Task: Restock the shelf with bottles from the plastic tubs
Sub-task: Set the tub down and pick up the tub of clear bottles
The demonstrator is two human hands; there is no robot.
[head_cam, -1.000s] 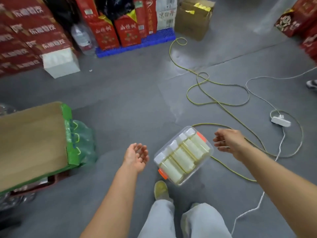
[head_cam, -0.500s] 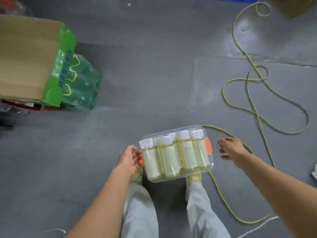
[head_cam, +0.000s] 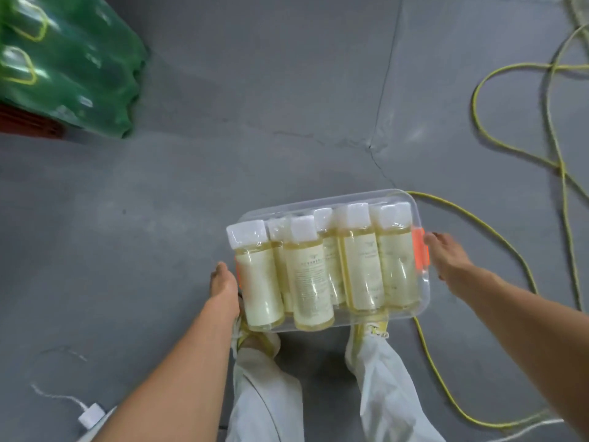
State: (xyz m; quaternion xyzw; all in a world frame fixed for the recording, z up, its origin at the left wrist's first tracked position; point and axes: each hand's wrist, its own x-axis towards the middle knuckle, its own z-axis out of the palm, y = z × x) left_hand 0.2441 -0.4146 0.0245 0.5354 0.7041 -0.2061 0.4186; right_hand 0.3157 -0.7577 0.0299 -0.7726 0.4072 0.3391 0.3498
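Head view, single entry. Clear plastic tub, lidless as far as can be seen, with orange latches at both short ends; it sits low in front of the person's shoes, and whether it rests on the grey floor or is already lifted cannot be told. Contents: bottles of pale yellow liquid with white caps, lying side by side, some stacked beneath. Left hand at the left end, right hand at the right end by the latch, placed opposite so the load can be carried level; fingers are hidden behind the tub walls, so the grip cannot be told on either side. Shelf not in view. Nearby: yellow cord running under the tub's far corner, likely a snag risk; green shrink-wrapped pack upper left; white plug lower left.
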